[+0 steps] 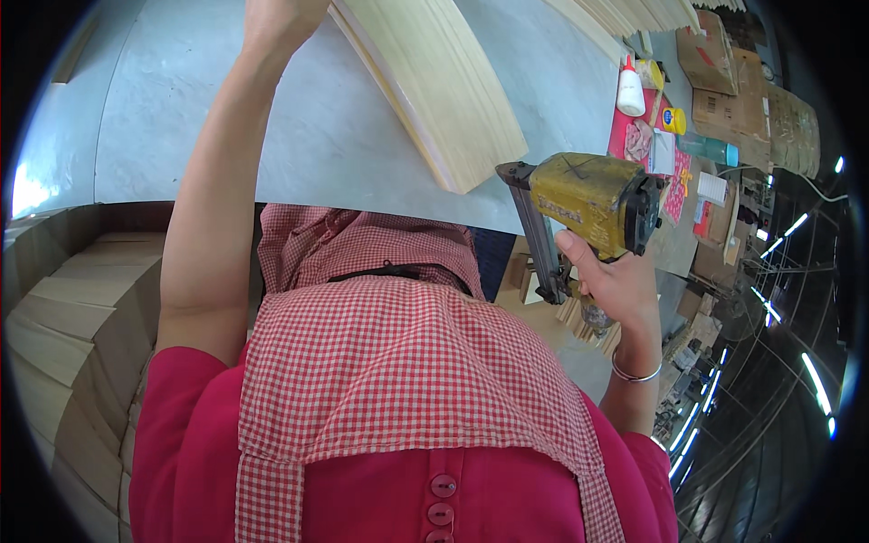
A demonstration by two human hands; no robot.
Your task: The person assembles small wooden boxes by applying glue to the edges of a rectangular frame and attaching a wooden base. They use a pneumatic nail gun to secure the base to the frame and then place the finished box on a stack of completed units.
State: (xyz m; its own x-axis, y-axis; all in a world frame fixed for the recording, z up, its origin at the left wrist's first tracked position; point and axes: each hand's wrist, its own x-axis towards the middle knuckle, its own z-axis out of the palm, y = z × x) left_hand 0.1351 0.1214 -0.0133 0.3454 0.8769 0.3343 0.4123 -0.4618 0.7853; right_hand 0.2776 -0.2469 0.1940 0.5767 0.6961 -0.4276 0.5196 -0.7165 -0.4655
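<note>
Wood grain up front: looking at one long, pale cream wooden piece (444,81) with a smooth, streaky face and a layered-looking side edge, lying at an angle across a smooth, pale blue-grey tabletop (181,136). Gripping a chunky, scuffed yellow-and-black nail gun (579,195) in the right hand (626,288), closing firmly around it and laying the thumb (581,253) along the near side. Pointing its narrow dark metal nose (512,172) just beside the near end of the wood; not really seeing whether touching.

Reaching the left hand (288,13) up to the upper part of the piece, but running out of frame there, so can't tell if gripping or just resting. Wearing a thin silvery bangle (637,377), plus a red-and-white gingham apron (407,362) over a deep-pink buttoned shirt (380,498).

Seeing thin pale wooden slats (634,14) stacked top right, then a white squeeze bottle with a red cap (631,92), a small yellow jar (673,120) and a crumpled pink rag (638,140). Spotting brown cardboard boxes (711,68) past those, tan flat-faced slabs (68,317) down left, and bright strip lights (816,383) in a dim room off right.
</note>
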